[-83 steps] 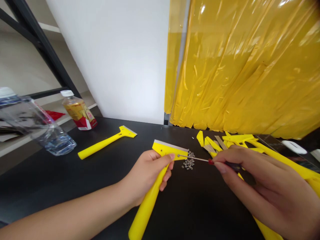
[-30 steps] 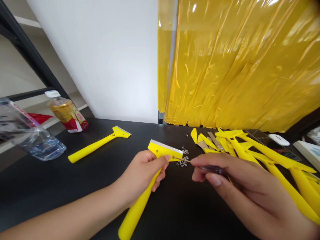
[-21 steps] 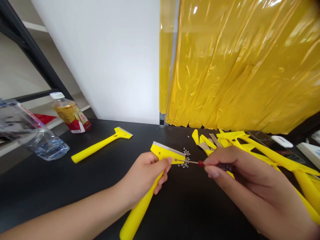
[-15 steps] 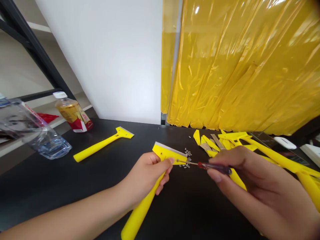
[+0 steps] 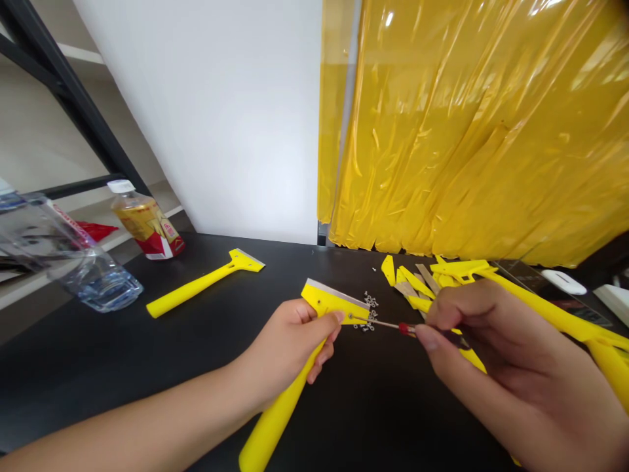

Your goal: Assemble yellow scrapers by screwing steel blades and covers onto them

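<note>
My left hand [image 5: 299,337] is closed around the neck of a yellow scraper [image 5: 275,419], its thumb on the head below the metal blade. Between thumb and fingers of my right hand [image 5: 511,360] is a small screwdriver [image 5: 403,328] with a red and dark handle. Its tip meets the screw [image 5: 350,316] on the right side of the scraper head. Small loose screws [image 5: 369,301] lie on the black table just behind and beside that head. Another yellow scraper [image 5: 196,286] rests to the left.
Yellow scraper parts [image 5: 413,282] and long yellow handles [image 5: 545,305] are heaped at the right. Two bottles, one clear [image 5: 105,282] and one with a red and gold label [image 5: 147,223], stand at the left. A white panel [image 5: 211,118] and yellow film [image 5: 466,131] rise behind the table.
My right hand has shifted slightly right along the screwdriver, and more of the shaft shows. The screwdriver tip remains at the screw. My left hand holds the scraper as before.
</note>
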`<state>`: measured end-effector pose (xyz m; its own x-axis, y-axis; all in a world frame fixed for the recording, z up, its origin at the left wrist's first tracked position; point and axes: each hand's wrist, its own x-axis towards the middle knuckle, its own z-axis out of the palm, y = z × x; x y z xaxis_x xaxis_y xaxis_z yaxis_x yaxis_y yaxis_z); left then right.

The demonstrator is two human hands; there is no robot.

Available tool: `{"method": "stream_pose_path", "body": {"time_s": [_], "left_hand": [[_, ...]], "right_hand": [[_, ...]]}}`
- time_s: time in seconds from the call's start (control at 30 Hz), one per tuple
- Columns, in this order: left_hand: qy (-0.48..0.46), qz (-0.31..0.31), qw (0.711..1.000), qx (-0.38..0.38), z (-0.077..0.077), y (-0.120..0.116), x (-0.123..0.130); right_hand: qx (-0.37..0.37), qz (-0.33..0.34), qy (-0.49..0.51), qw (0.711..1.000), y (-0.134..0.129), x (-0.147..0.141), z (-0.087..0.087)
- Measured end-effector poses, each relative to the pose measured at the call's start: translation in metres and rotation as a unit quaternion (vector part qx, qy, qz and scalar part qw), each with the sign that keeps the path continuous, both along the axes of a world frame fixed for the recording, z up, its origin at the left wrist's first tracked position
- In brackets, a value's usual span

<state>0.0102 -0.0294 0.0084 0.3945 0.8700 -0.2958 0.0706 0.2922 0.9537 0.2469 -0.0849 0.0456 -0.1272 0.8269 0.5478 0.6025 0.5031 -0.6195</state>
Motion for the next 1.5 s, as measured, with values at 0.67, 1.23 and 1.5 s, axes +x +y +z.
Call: {"method": "stream_pose_path", "body": {"time_s": [0.67, 1.23, 1.5], "left_hand": [[0.008, 0.009, 1.0, -0.003, -0.001, 0.001, 0.0], [0.037, 0.026, 0.999, 0.011, 0.0, 0.005, -0.001], [0.073, 0.047, 0.994, 0.063, 0.003, 0.004, -0.001]], "right_hand": [[-0.068, 0.071, 0.001, 0.995, -0.004, 0.0, 0.005], [0.011, 0.037, -0.164, 0.986, 0.005, 0.003, -0.001], [0.106, -0.003, -0.292, 0.95, 0.009, -0.008, -0.004]]}}
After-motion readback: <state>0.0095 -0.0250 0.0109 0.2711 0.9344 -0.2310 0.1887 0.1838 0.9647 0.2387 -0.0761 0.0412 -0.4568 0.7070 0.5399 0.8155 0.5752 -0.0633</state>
